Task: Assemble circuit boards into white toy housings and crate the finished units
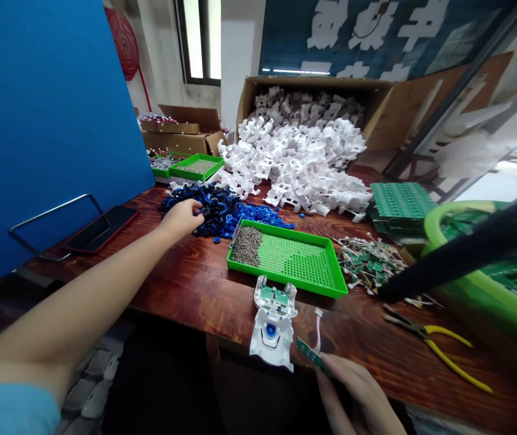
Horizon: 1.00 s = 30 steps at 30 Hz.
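Observation:
My left hand [184, 217] reaches to the pile of small black plastic parts [210, 208], its fingers pinched together at the near side. Whatever the fingertips hold blends into the pile. Low at the right, my right hand [353, 389] grips a small circuit board [310, 353] between thumb and fingers. A red-and-white wire with a white plug [318, 314] rises from that board. Beside it, at the table's front edge, lies a white plastic housing [271, 347] with a blue round part [270, 330] in it. A green board [274, 297] sits in its upper section.
A green perforated tray [306, 260] holds small metal screws [247, 246]. Blue rings [262, 214] lie behind it. White shells [299, 157] spill from a carton. Right are wired boards [371, 260], yellow-handled pliers [435, 344], a green basin [489, 290] and a dark bar [467, 244].

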### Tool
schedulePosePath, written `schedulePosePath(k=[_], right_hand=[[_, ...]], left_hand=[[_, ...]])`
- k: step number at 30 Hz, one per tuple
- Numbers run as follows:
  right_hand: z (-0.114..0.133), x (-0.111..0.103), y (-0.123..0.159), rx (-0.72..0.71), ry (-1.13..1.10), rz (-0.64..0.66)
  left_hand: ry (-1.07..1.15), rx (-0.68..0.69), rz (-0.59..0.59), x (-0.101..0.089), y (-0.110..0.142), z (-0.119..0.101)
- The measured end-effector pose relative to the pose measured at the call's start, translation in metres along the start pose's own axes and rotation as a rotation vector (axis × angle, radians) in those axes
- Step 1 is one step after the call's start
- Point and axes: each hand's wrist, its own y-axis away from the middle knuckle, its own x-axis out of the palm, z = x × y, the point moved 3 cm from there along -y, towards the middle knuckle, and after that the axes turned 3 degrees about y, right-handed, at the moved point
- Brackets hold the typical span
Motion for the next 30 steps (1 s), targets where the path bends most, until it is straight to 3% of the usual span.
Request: schedulePosePath(k=[7,10,12,14,18,19,21,25,30], right_hand=[[0.003,0.0,0.0,0.019,-0.023,-0.027],[0.006,-0.001,-0.003,0.08,-0.045,-0.065],[0.01,0.0,-0.006,0.122,-0.101,-0.102],[0.016,0.001,-0.01,0.17,-0.176,-0.136],[0.031,0.004,-0.019,0.223,-0.325,-0.161],[0.035,0.005,-0.021,0.218,-0.36,-0.142],[0.04,0.009,-0.022,0.212,-0.413,-0.078],[0.041,0.016,-0.017,0.278,-0.471,0.035],[0.038,0.016,-0.012,0.316,-0.451,0.057]], left_hand=[[0.53,-0.137,0.019,-0.016,0.016,0.006],[0.717,-0.171,0.007,-0.017,0.044,0.001],[0.826,-0.179,0.032,-0.013,0.075,-0.008],[0.927,-0.173,0.13,-0.001,0.116,-0.021],[1.028,-0.258,0.491,0.031,0.199,-0.049],[1.072,-0.287,0.585,0.038,0.216,-0.055],[1.12,-0.275,0.664,0.046,0.237,-0.064],[1.14,-0.171,0.649,0.052,0.252,-0.072],[1.096,-0.07,0.622,0.049,0.257,-0.076]])
